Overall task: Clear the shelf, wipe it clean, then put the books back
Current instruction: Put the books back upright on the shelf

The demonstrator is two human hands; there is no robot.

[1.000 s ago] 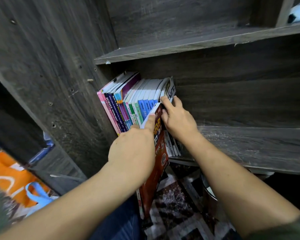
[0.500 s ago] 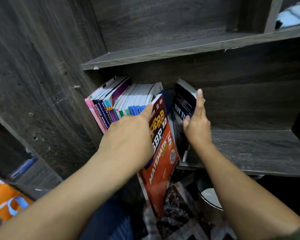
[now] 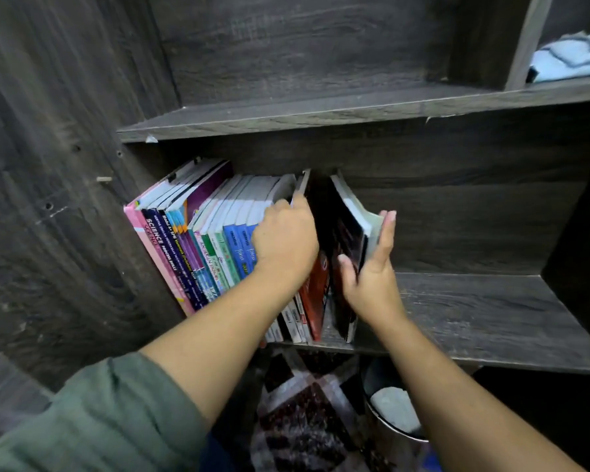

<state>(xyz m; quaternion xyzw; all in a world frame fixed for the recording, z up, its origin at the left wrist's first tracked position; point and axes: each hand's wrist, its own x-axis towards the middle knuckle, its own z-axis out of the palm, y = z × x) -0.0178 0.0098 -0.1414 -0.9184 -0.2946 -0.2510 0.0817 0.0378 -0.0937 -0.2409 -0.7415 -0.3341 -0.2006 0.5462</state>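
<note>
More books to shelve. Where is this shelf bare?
Bare board runs from the dark book in the right hand to the right wall. The left half is packed: a row of books, then the red book the left hand holds.

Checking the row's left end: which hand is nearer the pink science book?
Left. The left hand grips the red book, several spines right of the pink science book; the right hand holds the dark book, farther right.

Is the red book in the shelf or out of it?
In: the red book stands on the shelf between the book row and the dark book, left hand at its top.
</note>
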